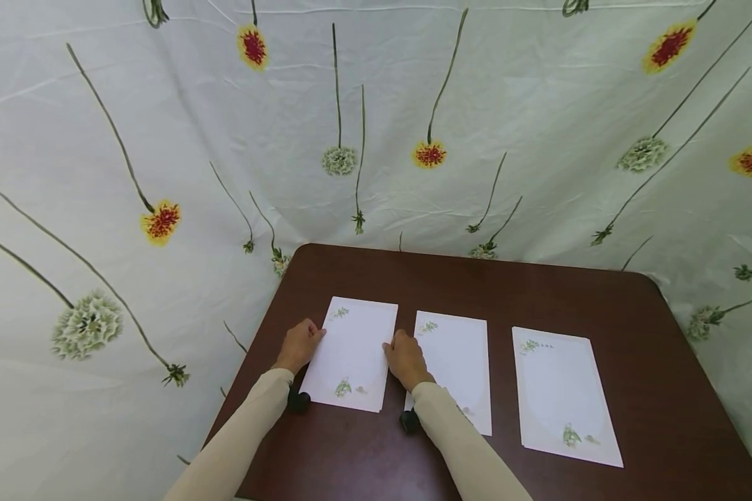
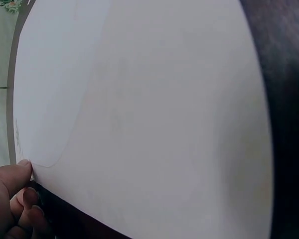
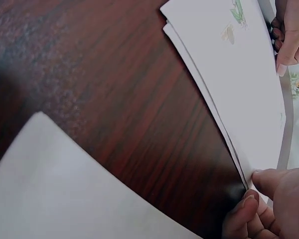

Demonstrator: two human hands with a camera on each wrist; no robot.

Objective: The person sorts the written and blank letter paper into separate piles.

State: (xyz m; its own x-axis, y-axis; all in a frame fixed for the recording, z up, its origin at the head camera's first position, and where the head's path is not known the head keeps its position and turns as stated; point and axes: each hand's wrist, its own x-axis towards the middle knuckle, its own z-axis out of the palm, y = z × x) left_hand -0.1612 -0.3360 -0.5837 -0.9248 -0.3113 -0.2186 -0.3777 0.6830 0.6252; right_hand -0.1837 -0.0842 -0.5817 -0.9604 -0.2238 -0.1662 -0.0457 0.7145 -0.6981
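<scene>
The leftmost of three groups of white paper [image 1: 349, 351] has small green plant prints at its top left and bottom. My left hand [image 1: 301, 344] pinches its left edge between thumb and curled fingers. Across from it, my right hand [image 1: 407, 360] grips the right edge the same way, thumb on top. In the right wrist view, the layered edges of the sheets [image 3: 229, 89] show, slightly offset, with the left hand [image 3: 294, 37] at the far side. The middle paper [image 1: 454, 358] lies partly under my right wrist and forearm in the head view.
A third paper [image 1: 564, 390] with similar prints lies to the right on the dark brown table [image 1: 658, 390]. Dark round wrist devices [image 1: 298, 401] sit below both wrists. Behind the table hangs a white cloth [image 1: 388, 188] printed with flowers.
</scene>
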